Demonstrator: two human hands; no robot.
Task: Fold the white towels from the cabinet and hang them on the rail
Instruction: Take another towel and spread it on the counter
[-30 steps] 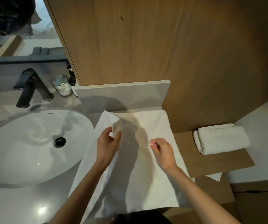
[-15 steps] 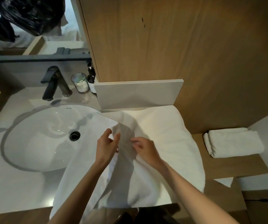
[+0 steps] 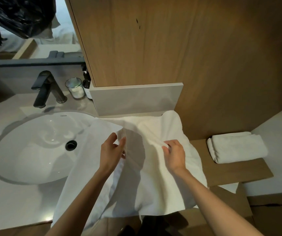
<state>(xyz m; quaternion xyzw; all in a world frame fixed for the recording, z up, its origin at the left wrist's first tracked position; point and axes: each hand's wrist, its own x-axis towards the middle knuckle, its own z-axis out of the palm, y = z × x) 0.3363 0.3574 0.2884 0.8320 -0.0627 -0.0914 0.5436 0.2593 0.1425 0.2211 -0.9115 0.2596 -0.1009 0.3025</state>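
**Both hands pinch the towel spread right of the sink**

The pale tabletop [image 3: 9, 201] carries the oval sink [image 3: 34, 150]. A white towel [image 3: 162, 184] lies spread just right of the sink, its left edge over the sink's rim and its near edge hanging off the front. A wooden shelf [image 3: 239, 171] well right of the sink bears a folded towel [image 3: 237, 147]. The left hand [image 3: 111, 154], nearer the sink, pinches a raised fold of the towel between thumb and fingers. The right hand [image 3: 174, 154], farther from the sink, grips a bunched ridge of it. Behind the sink stand a dark faucet [image 3: 46, 89], a glass [image 3: 75, 88] and a bottle [image 3: 86, 86].
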